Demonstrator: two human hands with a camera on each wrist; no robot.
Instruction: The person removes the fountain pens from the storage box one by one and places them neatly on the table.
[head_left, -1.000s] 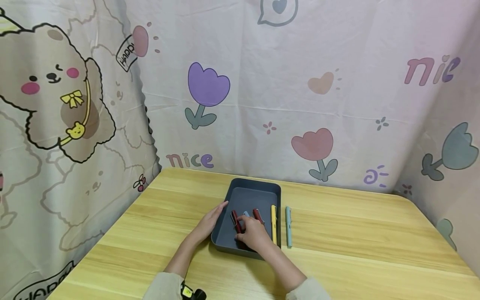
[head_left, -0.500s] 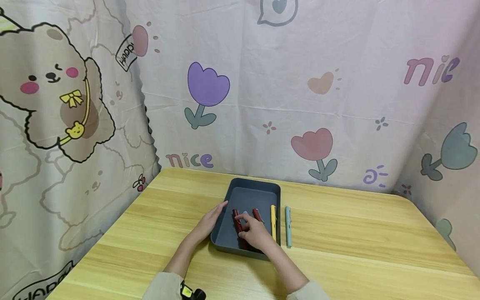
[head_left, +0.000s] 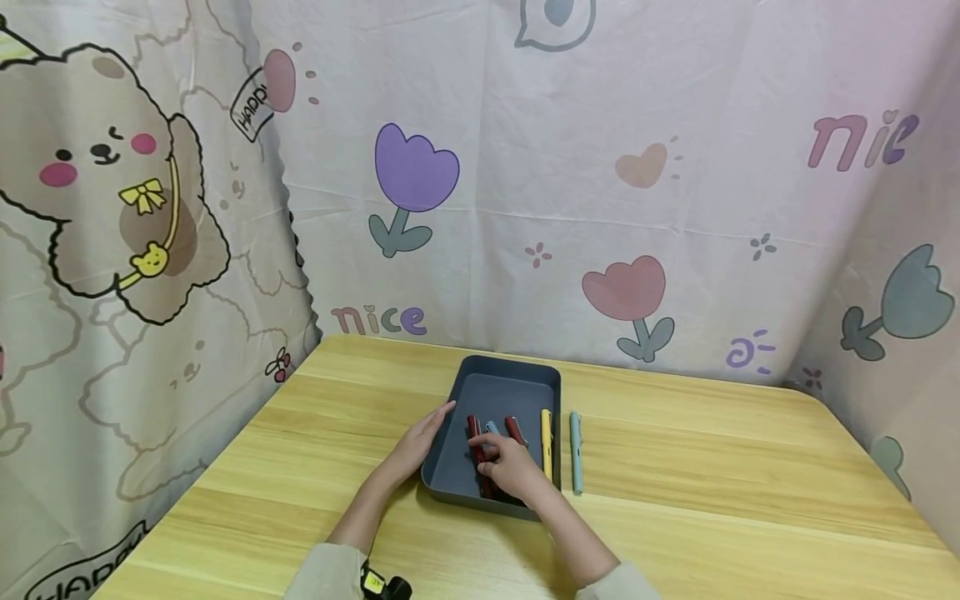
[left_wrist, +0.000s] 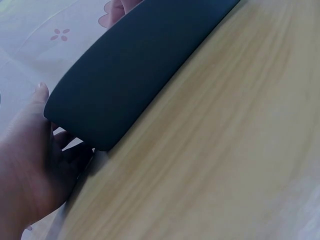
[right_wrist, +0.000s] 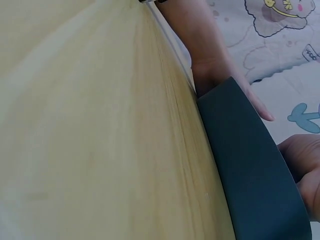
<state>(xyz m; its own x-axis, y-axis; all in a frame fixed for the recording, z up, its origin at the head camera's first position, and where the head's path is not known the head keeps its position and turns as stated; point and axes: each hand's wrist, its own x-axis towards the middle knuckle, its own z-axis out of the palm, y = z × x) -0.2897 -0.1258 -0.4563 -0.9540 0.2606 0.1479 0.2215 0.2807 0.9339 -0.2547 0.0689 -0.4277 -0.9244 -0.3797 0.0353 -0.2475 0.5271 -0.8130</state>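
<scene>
On the table stands a dark grey tray (head_left: 502, 393) with several pens in it. My right hand (head_left: 516, 470) reaches inside and holds a dark red pen (head_left: 472, 424) between forefinger and thumb, the pen lying lengthwise at the near end. Just right of it are a blue pen (head_left: 492, 427) and another red pen (head_left: 513, 428), both partly hidden by the hand. A yellow pen (head_left: 546, 442) lies along the right wall. Outside the left wall, my left hand (head_left: 417, 442) rests against the tray with fingers extended; in the left wrist view this hand (left_wrist: 30, 160) is at the tray's corner.
A light blue-green pen (head_left: 576, 454) lies on the wooden table (head_left: 697, 467), to the right of the tray. Patterned cloth (head_left: 510, 167) hangs behind the table and at both sides. A black device (head_left: 384, 585) sits at the left wrist.
The dark red pen has shifted slightly right and turned straighter along the tray, with my right hand moving along with it. My left hand has stayed in place.
</scene>
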